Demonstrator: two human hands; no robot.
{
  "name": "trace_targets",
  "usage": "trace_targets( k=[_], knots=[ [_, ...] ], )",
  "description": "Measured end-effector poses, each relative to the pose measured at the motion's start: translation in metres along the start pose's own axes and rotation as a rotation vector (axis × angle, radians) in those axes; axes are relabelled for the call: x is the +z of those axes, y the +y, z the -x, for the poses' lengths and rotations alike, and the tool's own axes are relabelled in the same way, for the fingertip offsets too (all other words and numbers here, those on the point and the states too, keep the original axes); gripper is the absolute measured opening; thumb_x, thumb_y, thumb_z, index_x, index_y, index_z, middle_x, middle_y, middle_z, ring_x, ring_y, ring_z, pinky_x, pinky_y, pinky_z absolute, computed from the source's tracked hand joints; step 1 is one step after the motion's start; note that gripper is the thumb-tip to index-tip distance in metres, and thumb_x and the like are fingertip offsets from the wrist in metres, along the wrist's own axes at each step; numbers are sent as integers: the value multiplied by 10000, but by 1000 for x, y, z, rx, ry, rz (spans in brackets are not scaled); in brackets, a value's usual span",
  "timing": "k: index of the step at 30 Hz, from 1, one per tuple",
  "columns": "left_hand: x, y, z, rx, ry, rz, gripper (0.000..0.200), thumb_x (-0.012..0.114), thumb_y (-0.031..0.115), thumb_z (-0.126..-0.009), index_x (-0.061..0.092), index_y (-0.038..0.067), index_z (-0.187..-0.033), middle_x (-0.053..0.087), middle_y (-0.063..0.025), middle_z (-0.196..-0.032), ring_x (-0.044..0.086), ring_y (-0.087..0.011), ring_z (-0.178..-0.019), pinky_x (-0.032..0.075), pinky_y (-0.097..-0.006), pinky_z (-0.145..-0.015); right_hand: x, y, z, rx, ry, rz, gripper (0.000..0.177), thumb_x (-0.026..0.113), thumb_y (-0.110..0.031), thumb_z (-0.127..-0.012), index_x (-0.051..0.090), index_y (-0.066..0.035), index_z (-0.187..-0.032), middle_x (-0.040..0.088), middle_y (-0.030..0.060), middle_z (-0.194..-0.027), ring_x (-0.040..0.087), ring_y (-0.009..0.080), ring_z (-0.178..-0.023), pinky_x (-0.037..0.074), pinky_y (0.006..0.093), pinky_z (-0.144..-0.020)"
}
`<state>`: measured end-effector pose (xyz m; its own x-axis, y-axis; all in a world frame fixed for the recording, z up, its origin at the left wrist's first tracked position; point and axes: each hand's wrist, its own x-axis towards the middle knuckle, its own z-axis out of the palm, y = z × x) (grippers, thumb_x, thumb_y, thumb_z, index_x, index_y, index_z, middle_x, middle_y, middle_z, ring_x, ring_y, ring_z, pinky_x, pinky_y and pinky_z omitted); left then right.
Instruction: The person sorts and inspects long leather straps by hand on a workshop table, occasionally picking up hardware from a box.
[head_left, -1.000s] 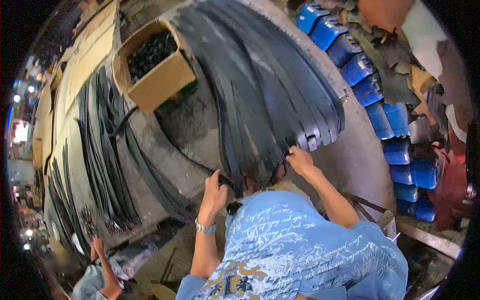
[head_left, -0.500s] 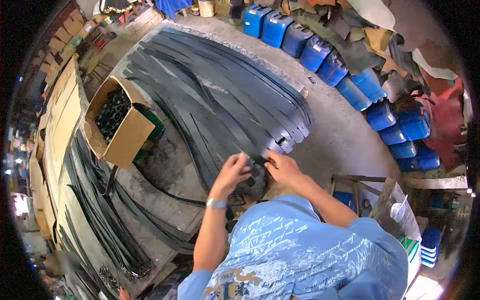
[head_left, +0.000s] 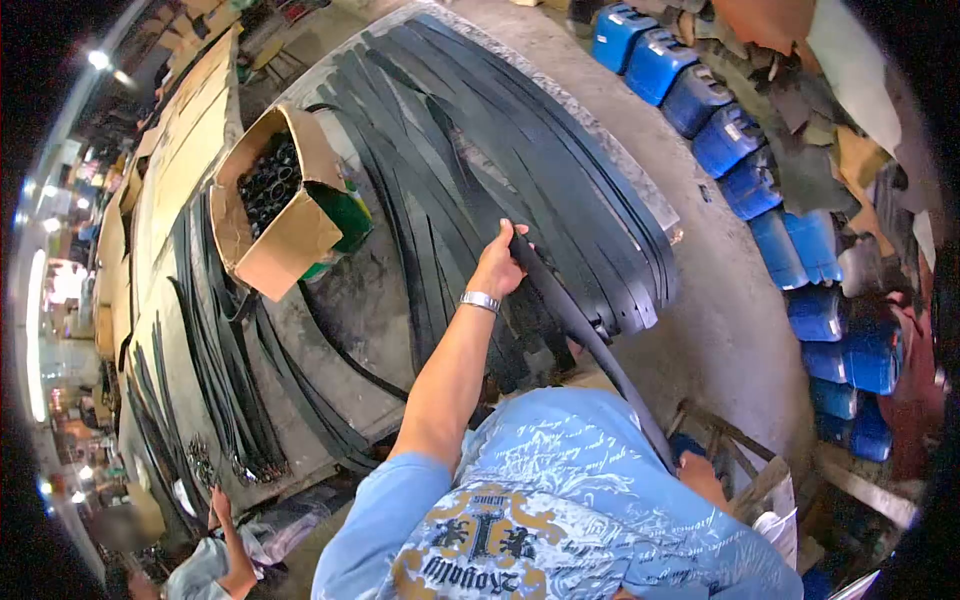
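A long dark strap (head_left: 590,335) runs diagonally between my two hands in front of my body. My left hand (head_left: 500,265), with a metal watch on the wrist, is closed on its upper end, over the pile of straps. Low at the right, beside my shirt, my right hand (head_left: 700,476) is closed around the lower part of the strap; some of its fingers are hidden. Many flat dark straps (head_left: 470,150) lie lengthwise on the table under and beyond my left hand.
An open cardboard box (head_left: 295,245) of black rings stands on the table, beside a green container (head_left: 350,222). Thinner straps (head_left: 215,350) lie at left. A co-worker (head_left: 215,560) is at the lower left. Blue jugs (head_left: 725,140) line the floor at right, near a wooden frame (head_left: 755,490).
My hands have moved apart: the left up and forward, the right down and back to the right. A strap now stretches between them. The view has shifted, and more of the co-worker shows.
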<state>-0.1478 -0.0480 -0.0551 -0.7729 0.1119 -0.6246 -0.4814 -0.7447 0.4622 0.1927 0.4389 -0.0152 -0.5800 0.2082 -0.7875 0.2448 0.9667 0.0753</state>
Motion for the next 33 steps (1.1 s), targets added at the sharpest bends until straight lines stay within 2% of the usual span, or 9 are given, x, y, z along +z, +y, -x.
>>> trace_targets(
  k=[4, 8, 11, 14, 18, 20, 21, 27, 33],
  knots=[
    [-3, -4, -12, -21, 23, 132, 496, 423, 564, -979, 619, 108, -965, 599, -55, -793, 582, -221, -771, 481, -410, -746, -21, 9, 1, 34, -149, -44, 219, 638, -161, -766, 612, -56, -957, 670, 232, -980, 642, 425, -973, 518, 512, -813],
    [1, -3, 5, -50, -20, 169, 507, 427, 576, -970, 615, 106, -956, 599, -37, -801, 585, -186, -743, 485, -346, -688, 34, 47, -72, -143, 182, -178, 230, 624, -188, -821, 593, -70, -1016, 660, 221, -1025, 639, 412, -974, 505, 520, -794],
    [5, -6, 27, -85, -51, 169, 477, 462, 559, -966, 614, 106, -949, 596, -21, -802, 583, -166, -732, 484, -323, -663, -65, -53, -87, -256, 288, -263, 218, 552, -195, -911, 586, -73, -1089, 640, 230, -1091, 611, 432, -1010, 487, 527, -813],
    [12, -12, 49, -57, -36, 31, 436, 477, 514, -984, 608, 100, -949, 580, -8, -791, 577, -159, -718, 483, -325, -651, -161, -183, -83, -504, 297, -615, 335, 542, -249, -985, 579, -30, -1235, 676, 147, -1140, 634, 247, -1103, 481, 350, -914],
    [25, -21, 96, 33, -134, -300, 386, 531, 450, -986, 618, 82, -912, 588, -13, -799, 562, -140, -709, 465, -296, -641, -218, -337, -110, -891, -263, -1105, 528, 504, -405, -998, 492, -5, -1343, 630, 86, -1128, 588, 173, -1032, 475, 321, -896],
    [31, -28, 125, 92, -169, -505, 389, 535, 435, -989, 625, 68, -896, 595, -19, -804, 542, -132, -690, 452, -283, -645, -253, -397, -106, -803, -540, -1159, 407, 517, -396, -992, 559, -25, -1153, 667, 83, -1046, 623, 173, -857, 469, 339, -856],
    [32, -31, 136, 103, -159, -574, 402, 528, 433, -993, 625, 54, -898, 590, -22, -801, 537, -128, -685, 447, -281, -638, -253, -427, -119, -908, -489, -1256, 343, 561, -374, -975, 519, -58, -1100, 650, 94, -980, 625, 169, -838, 517, 328, -707],
    [30, -30, 211, 129, -87, -595, 296, 600, 326, -971, 573, 45, -882, 557, -16, -788, 527, -137, -695, 438, -295, -652, -331, -487, -135, -986, -252, -1455, 547, 593, -188, -939, 391, 6, -1409, 627, 132, -1117, 616, 210, -930, 525, 371, -819],
    [-2, -52, 253, 137, 69, -592, 235, 660, 251, -928, 609, 28, -981, 623, -14, -870, 577, -116, -790, 459, -283, -734, -420, -544, -50, -1464, 115, -1561, 381, 630, -101, -896, 522, -34, -1256, 624, 142, -1043, 581, 202, -972, 470, 326, -858]
  ],
)
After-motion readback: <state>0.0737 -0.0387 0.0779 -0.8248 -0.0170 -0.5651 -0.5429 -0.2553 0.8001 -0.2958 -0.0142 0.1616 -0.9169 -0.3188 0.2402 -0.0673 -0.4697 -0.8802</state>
